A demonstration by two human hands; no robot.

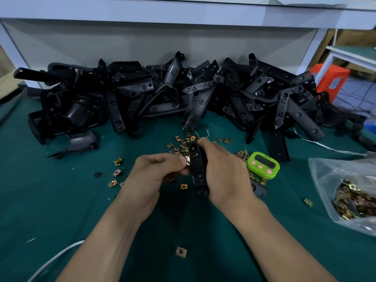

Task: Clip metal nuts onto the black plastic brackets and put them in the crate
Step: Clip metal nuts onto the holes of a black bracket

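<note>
My right hand [225, 171] grips a long black plastic bracket [198, 169] held upright over the green table mat [61, 210]. My left hand [156, 169] pinches a brass-coloured metal nut [188, 160] against the bracket's left edge, near its upper half. Several loose metal nuts [183, 145] lie scattered on the mat just beyond my hands. A large heap of black brackets [183, 92] runs across the back of the table. No crate is in view.
A green timer [263, 164] sits right of my right hand. A clear plastic bag of nuts [352, 198] lies at the right edge. One nut [181, 251] lies near me. A white cable [53, 259] crosses the lower left. A red stool [330, 81] stands back right.
</note>
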